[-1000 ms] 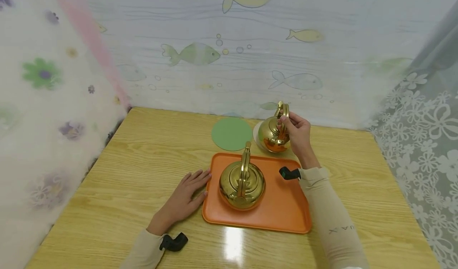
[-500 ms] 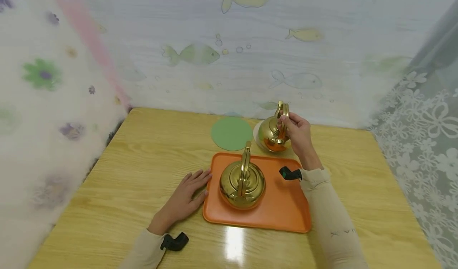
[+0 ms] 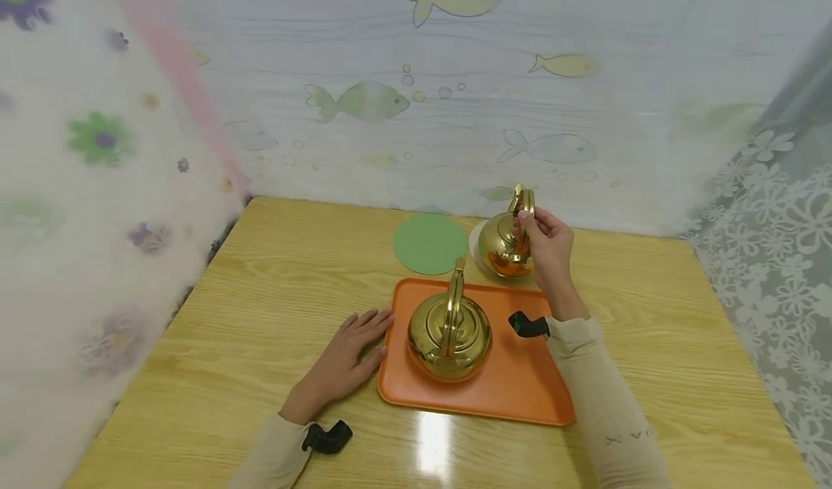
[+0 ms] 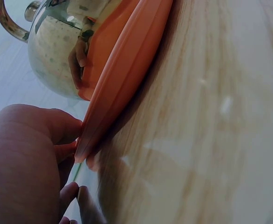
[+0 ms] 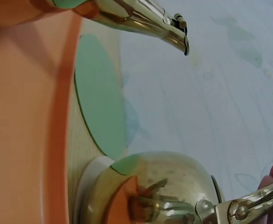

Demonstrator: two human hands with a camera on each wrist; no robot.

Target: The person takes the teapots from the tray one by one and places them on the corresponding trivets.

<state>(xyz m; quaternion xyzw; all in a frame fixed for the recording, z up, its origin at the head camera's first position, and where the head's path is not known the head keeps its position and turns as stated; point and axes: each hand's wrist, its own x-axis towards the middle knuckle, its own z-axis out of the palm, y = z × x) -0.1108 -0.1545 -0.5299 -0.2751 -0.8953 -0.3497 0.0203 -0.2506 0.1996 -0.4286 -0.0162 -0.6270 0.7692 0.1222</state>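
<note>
Near the back of the table, my right hand (image 3: 552,251) grips the handle of a small shiny gold kettle (image 3: 500,249). This kettle stands over a white round mat (image 3: 476,242), mostly hidden under it. In the right wrist view, the kettle's rounded body (image 5: 164,186) fills the bottom and fingertips show behind its handle. A second gold kettle (image 3: 432,344), handle upright, sits on an orange tray (image 3: 513,395). Alongside the tray's left edge lies my left hand (image 3: 341,366), fingers extended. The left wrist view has its thumb and fingertips touching the tray's rim (image 4: 122,79).
A green round mat (image 3: 429,243) lies behind the tray, left of the white one. The wooden table (image 3: 260,279) meets a fish-patterned curtain (image 3: 364,142) at the back. Flowered and lace cloths hang on the left and right.
Everything in the head view has shifted slightly right together. Both hands keep their places relative to the kettles and the tray.
</note>
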